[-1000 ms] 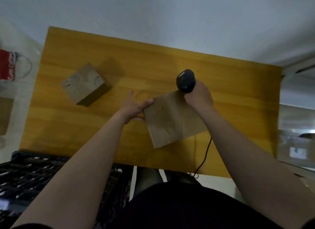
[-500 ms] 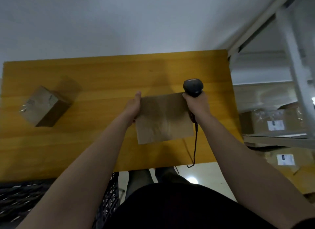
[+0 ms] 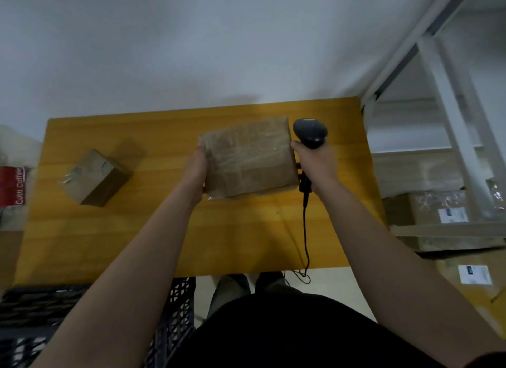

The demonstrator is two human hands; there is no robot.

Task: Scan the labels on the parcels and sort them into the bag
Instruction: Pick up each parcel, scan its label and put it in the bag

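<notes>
A brown cardboard parcel (image 3: 249,156) wrapped in clear film is lifted above the yellow table (image 3: 137,236), tilted with a broad face towards me. My left hand (image 3: 195,170) grips its left edge. My right hand (image 3: 315,165) grips a black barcode scanner (image 3: 310,133) and its thumb touches the parcel's right edge. The scanner's cable (image 3: 305,230) hangs down over the table's front edge. No label shows on the parcel's visible face. A second, smaller brown parcel (image 3: 94,177) lies on the table at the left.
A black plastic crate (image 3: 35,313) stands on the floor at the lower left. A red and white bag (image 3: 12,185) sits left of the table. White metal shelving (image 3: 449,121) with labelled cardboard boxes (image 3: 449,214) is at the right. A white wall is behind the table.
The parcel has been raised off the table and turned, showing its film-wrapped face. Both hands rose with it, and the camera view shifted back towards the left.
</notes>
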